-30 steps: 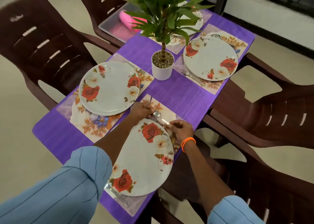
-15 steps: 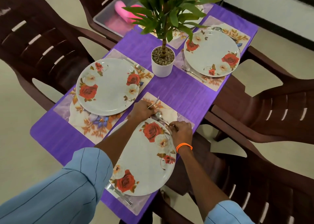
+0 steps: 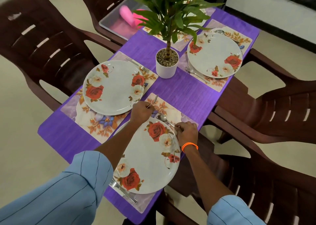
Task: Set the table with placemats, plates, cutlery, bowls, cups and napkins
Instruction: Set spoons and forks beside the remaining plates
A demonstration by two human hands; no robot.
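The near floral plate (image 3: 147,158) sits on a placemat (image 3: 172,110) on the purple table (image 3: 71,139). My left hand (image 3: 141,113) grips a piece of cutlery (image 3: 154,100) whose curved end sticks up over the mat's far corner. My right hand (image 3: 187,132) pinches the handle of a spoon (image 3: 162,118) that lies on the mat beside the plate's far rim. A fork (image 3: 122,189) lies at the plate's near side. Two more plates (image 3: 113,86) (image 3: 214,52) rest on their own mats, each with a fork (image 3: 138,66) (image 3: 196,74) beside it.
A white pot with a green plant (image 3: 167,63) stands at the table's middle. A metal tray with pink items (image 3: 123,22) sits on the far chair. Dark brown plastic chairs (image 3: 39,42) (image 3: 280,108) ring the table. A further placemat lies behind the plant.
My right hand has slid left and down along the spoon onto the mat by the plate rim. The cutlery in my left hand has tipped further up. The camera has drifted slightly.
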